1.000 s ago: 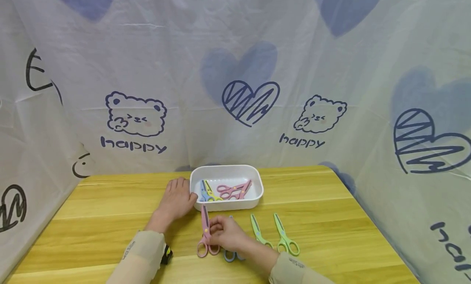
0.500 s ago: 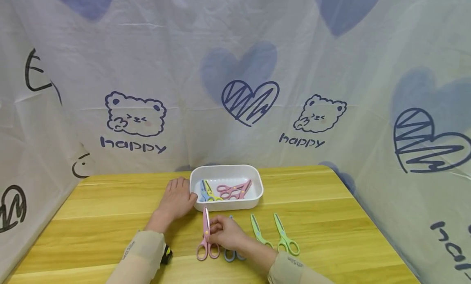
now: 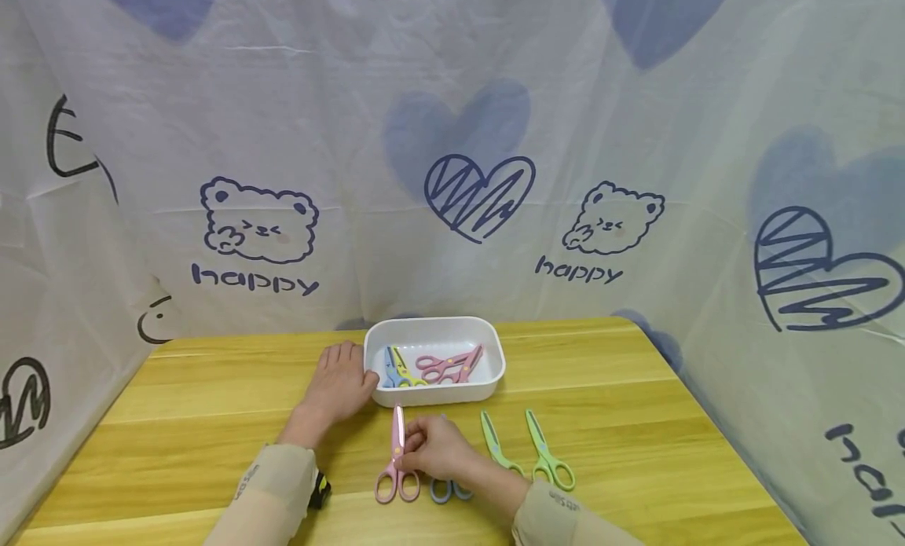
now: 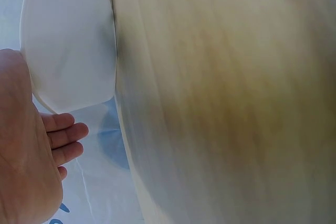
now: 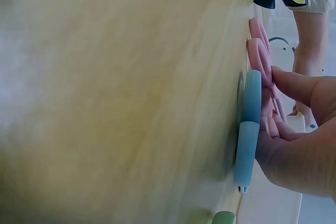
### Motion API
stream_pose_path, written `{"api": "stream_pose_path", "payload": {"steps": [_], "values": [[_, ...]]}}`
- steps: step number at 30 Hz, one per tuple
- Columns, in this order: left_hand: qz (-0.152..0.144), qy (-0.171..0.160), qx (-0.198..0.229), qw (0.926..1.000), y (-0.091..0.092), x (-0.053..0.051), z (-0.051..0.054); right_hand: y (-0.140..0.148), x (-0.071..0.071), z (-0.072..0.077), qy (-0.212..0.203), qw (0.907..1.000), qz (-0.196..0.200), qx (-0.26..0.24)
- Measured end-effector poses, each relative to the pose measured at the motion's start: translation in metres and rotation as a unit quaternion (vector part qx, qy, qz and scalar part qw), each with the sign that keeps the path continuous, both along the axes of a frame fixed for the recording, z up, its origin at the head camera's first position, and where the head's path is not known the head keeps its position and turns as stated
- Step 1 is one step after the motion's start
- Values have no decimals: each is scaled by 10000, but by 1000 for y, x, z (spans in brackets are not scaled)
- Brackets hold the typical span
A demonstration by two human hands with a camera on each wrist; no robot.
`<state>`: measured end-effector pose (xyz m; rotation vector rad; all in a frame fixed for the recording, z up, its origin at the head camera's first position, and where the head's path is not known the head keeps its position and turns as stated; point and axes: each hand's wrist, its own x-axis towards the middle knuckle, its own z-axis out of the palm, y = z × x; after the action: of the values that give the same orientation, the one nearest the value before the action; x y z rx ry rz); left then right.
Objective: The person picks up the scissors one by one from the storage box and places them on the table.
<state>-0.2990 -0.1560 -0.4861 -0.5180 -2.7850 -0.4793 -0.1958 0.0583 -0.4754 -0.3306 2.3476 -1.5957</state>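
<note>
Right hand (image 3: 434, 449): grip closed in a pinch on pink scissors (image 3: 397, 452), thumb and fingertips near the pivot. Blades point toward the box (image 3: 438, 394), tip just short of its near wall; handle loops toward the person. Whether the loops bear on the table (image 3: 636, 420) cannot be told.

Left hand (image 3: 341, 382): grip loose, fingers extended, holding nothing; set against the box's left end, thumb at the near left corner.

Blue scissors (image 5: 251, 129) lie just beside the pink, mostly hidden by the right hand in the head view, loops showing below it. Further right, one green pair (image 3: 492, 436), then a second green pair (image 3: 537, 432), blades pointing away from the person.

Inside the box: a small blue pair (image 3: 391, 367) alongside a yellow pair (image 3: 403, 367) at left; two pink pairs (image 3: 470, 361) together at right.

Black piece with yellow label (image 3: 320, 489) at the left sleeve (image 3: 272, 483). Pale curtain (image 3: 368, 137) behind: bears, hearts, "happy".
</note>
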Motion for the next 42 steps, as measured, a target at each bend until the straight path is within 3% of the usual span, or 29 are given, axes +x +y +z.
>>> {"api": "stream_pose_path", "payload": {"steps": [6,16,26,42], "values": [[-11,75,-13,10000,-1,-1,-2,-2,-1,1,12,9998,117,162],[-7,42,93,9999,1,1,-1,-5,-3,3,403,9947,234,913],[18,176,24,9998,0,-1,-3,-6,-3,0,476,9932,234,1032],[20,0,104,9999,3,4,4,-5,0,5,604,9916,196,1128]]}}
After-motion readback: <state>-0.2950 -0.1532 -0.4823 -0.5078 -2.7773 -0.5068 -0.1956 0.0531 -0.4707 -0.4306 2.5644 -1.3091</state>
